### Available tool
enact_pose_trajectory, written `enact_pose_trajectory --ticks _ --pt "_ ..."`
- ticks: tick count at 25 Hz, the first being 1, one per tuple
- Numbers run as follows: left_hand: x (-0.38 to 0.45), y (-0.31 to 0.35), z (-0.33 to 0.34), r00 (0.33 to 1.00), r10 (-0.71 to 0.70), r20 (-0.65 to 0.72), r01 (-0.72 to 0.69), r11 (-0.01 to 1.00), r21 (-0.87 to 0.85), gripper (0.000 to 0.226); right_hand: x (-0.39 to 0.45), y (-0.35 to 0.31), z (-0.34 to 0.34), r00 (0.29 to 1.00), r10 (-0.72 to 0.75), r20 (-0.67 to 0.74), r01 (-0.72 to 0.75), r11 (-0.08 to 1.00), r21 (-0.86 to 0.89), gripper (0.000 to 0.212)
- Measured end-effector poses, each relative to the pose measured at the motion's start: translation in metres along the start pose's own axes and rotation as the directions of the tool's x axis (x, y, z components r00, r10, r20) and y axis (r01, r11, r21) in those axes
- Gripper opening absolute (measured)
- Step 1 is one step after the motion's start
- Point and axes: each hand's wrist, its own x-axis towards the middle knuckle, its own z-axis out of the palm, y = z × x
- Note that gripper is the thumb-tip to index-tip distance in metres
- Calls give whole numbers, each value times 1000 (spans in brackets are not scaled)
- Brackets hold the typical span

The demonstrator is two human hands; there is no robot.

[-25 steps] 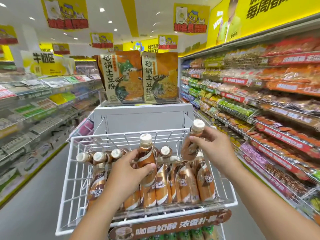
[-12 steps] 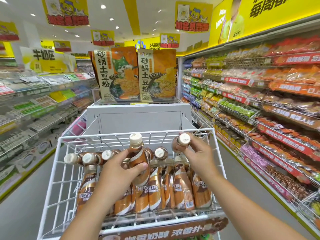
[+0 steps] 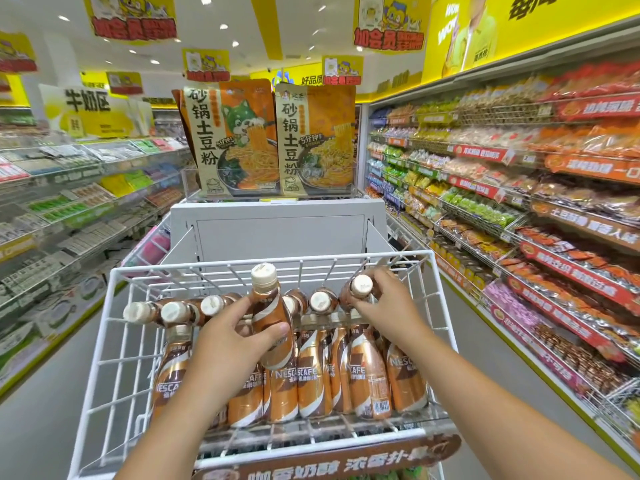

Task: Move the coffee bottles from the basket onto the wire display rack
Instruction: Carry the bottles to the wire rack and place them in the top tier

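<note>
Lowering, our right hand (image 3: 388,303) has laid its clasped bottle (image 3: 356,294) into the rack (image 3: 104,341); left hand (image 3: 228,341) grips another bottle (image 3: 270,320), next to place.

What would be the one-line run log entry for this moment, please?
stage: stocking wire rack | left hand: holds upright coffee bottle | right hand: lays second bottle into back row | front row: filled

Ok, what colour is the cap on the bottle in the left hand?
Cream, off-white. The cap tops the brown-and-white swirled bottle in the head view.
</note>
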Motion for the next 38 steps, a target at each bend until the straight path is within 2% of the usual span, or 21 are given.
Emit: enact_pose_trajectory --ticks 6,13,17,19,21,23,25,28,33,35,36,38 --pt "5 -2 3 1000 6 -2 -6 1000 -26 34 11 -2 2 995 90 39 -86 991 -107 31" --pt "5 1 7 999 17 30 -16 999 -33 42 9 1 3 990 25 138 5 977 -212 22" --pt "6 0 7 999 11 36 -10 1000 -27 40 1 -6 -5 985 61 159 -20 969 -244 65" --pt "6 -1 7 999 18 41 -17 1000 -5 40 -7 -15 -13 991 68 117 -38 970 -241 64" --pt "6 0 8 999 26 42 -27 1000 14 40 -16 -29 -20 999 39 13 -36 986 -163 54" --pt "5 1 10 999 32 44 -34 999 29 40 -26 -49 -22 998 18 -57 -17 1000 8 42" --pt "4 2 13 997 53 55 -56 996 63 42 -34 -72 -18 999 33 37 -38 989 145 38" --pt "1 9 16 993 102 59 -108 987 118 44 -44 -97 -1 960 29 277 -86 977 197 49" --pt "-5 8 16 972 192 133 -211 965 155 52 -48 -98 23 969 -1 246 -46 982 185 29" --pt "-3 -4 13 964 204 171 -253 901 352 73 -50 -96 23 975 10 224 -56 978 199 28" --pt "-2 -11 10 964 210 165 -265 821 505 84 -50 -95 20 977 22 210 -67 975 210 26" --pt "-2 -24 10 949 285 132 -287 617 733 91 -49 -94 11 983 51 176 -94 966 241 18"
